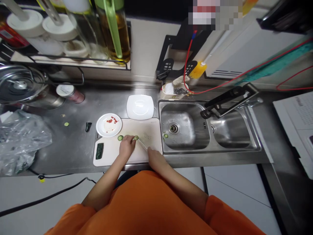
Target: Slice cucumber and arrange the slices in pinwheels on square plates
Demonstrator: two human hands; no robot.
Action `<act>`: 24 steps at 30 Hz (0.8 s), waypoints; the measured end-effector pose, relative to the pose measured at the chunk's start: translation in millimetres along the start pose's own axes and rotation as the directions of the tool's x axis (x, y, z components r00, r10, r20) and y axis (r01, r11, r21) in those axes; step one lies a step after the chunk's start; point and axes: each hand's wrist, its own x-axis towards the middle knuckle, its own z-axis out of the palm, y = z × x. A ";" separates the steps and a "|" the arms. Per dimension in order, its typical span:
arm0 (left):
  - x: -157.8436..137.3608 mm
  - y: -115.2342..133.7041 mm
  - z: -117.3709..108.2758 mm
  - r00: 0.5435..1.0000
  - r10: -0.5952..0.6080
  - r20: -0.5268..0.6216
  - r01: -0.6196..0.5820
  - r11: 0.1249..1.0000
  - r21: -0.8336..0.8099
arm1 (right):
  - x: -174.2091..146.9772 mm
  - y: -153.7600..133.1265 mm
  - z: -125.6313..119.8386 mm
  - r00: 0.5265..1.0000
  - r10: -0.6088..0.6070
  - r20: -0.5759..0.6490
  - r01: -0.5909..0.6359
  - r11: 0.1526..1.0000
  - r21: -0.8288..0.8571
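My right hand (156, 158) is wrapped round the handle of a knife (143, 144), whose blade points up and left over a white cutting board (144, 156). At the blade's tip lies a cut cucumber piece (136, 137), pale green inside. The bent fingers of my left hand (126, 147) grip this piece from its left side; the fingertips are partly hidden. Just beyond that hand sits a cucumber slice (120, 138). A longer dark green cucumber chunk (99, 151) rests at the board's left end. A round white plate (101, 127) with small red bits overlaps the board's upper left corner.
Behind the board is a square white plate (140, 107). To the right is a double steel sink (184, 143) with a black faucet (220, 99). A plastic bag (22, 140), a cucumber end (88, 126) and a pot (46, 94) are leftward. Above hangs a bottle rack (107, 63).
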 end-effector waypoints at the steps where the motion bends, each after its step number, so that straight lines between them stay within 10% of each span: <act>1: 0.2 0.2 -0.1 1.000 -0.003 0.001 0.003 1.000 0.000 | -0.2 -0.2 0.4 1.000 -0.002 -0.007 0.002 1.000 0.001; 24: 21.5 18.3 -2.0 0.992 -0.028 0.120 0.020 0.998 0.063 | -24.5 18.5 6.0 0.993 0.080 0.088 -0.083 0.996 0.028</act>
